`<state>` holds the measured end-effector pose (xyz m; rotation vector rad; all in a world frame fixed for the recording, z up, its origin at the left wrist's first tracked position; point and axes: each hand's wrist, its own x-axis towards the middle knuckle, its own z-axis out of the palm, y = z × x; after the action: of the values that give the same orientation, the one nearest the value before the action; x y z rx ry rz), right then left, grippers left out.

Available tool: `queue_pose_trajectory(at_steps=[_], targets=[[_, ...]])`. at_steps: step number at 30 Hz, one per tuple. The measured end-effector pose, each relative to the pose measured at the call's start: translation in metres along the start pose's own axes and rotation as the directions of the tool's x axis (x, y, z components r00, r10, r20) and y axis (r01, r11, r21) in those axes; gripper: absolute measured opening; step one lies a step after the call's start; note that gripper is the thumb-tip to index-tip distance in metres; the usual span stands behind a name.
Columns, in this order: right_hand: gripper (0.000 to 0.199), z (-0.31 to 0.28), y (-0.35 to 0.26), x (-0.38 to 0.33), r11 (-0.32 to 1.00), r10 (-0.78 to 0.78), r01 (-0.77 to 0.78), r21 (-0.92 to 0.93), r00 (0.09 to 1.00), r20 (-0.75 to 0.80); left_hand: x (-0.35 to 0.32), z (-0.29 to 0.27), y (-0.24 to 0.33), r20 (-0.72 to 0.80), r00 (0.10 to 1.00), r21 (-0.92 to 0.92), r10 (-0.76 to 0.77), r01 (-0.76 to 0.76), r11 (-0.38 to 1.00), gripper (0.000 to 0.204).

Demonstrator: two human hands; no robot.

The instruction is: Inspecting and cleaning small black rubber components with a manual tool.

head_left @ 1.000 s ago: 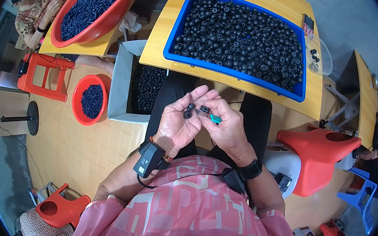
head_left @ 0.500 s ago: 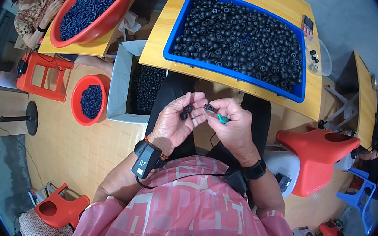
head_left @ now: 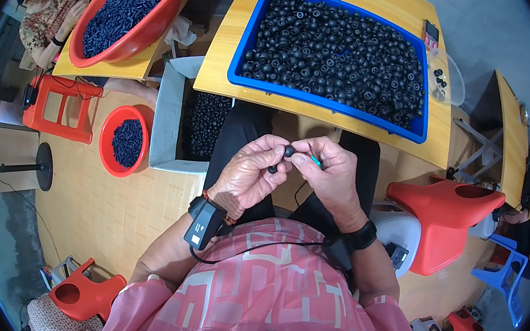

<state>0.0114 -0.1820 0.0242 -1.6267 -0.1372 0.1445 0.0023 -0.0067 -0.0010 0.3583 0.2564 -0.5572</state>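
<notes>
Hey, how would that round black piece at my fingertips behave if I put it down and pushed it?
The black piece would probably roll, since its surface looks rounded. It's likely light, being small enough for your fingertips to pinch.

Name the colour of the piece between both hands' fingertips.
The piece is black; best in head view.

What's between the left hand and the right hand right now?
In the head view, a small round black piece sits between the fingertips of the left hand and those of the right hand.
</notes>
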Motion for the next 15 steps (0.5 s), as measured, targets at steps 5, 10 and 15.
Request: queue_pose_trajectory(at_steps=[5, 10, 15], targets=[[0.009, -0.001, -0.005, 0.002, 0.999, 0.01, -0.01, 0.049, 1.0, 0.008, 0.001, 0.003, 0.0, 0.025, 1.0, -0.001, -0.001, 0.001, 1.0, 0.006], [0.007, -0.007, -0.009, 0.006, 0.993, -0.017, 0.023, -0.118, 0.999, 0.052, 0.001, 0.004, -0.001, -0.024, 0.999, 0.135, 0.028, -0.025, 0.991, 0.006], [0.005, -0.009, -0.013, 0.006, 0.99, 0.14, -0.14, 0.001, 0.988, 0.063, 0.0, 0.004, 0.0, -0.043, 0.999, 0.144, 0.012, -0.006, 0.99, 0.005]])
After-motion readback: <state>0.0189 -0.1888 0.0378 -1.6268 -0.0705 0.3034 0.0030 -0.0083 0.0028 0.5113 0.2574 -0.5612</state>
